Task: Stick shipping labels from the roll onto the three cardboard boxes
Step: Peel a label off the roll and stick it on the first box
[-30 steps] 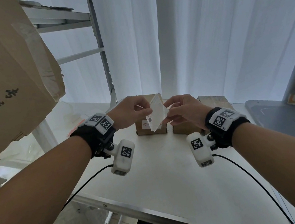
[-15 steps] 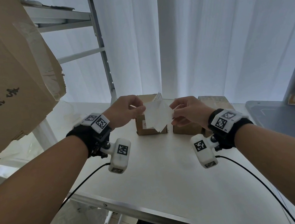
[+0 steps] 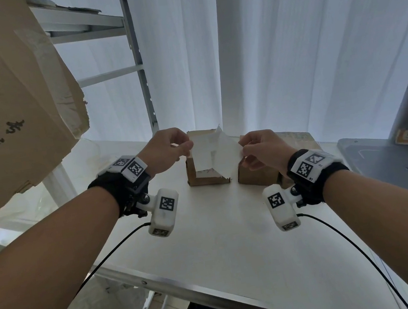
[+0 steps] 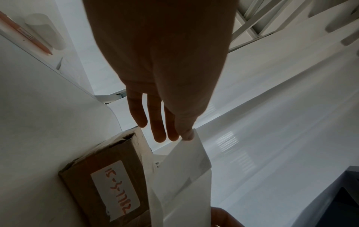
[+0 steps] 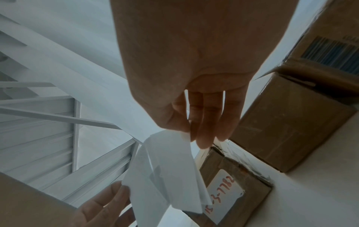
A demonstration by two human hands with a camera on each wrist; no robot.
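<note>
Over the white table (image 3: 223,243) both hands hold one white label sheet (image 3: 213,153) in the air, partly peeled into two layers. My left hand (image 3: 188,148) pinches its left edge between thumb and fingers (image 4: 186,133). On the other side, my right hand (image 3: 242,150) pinches the right layer (image 5: 169,169). Right behind the sheet stands a small cardboard box (image 3: 206,180) that carries a white label with red handwriting (image 4: 114,188). A second box (image 3: 256,178) stands to its right, and a third box (image 3: 297,138) stands behind that one.
The label roll (image 4: 44,30) and a pink pen (image 4: 25,35) lie on the table to the left. A large printed carton (image 3: 7,103) hangs close at upper left beside a metal shelf frame (image 3: 143,84). A grey surface (image 3: 396,166) borders the right. The table's metal edge (image 3: 217,291) is near me.
My hands have drawn apart, the left going left and the right going right. The sheet between them has spread from a narrow folded shape into two wide layers.
</note>
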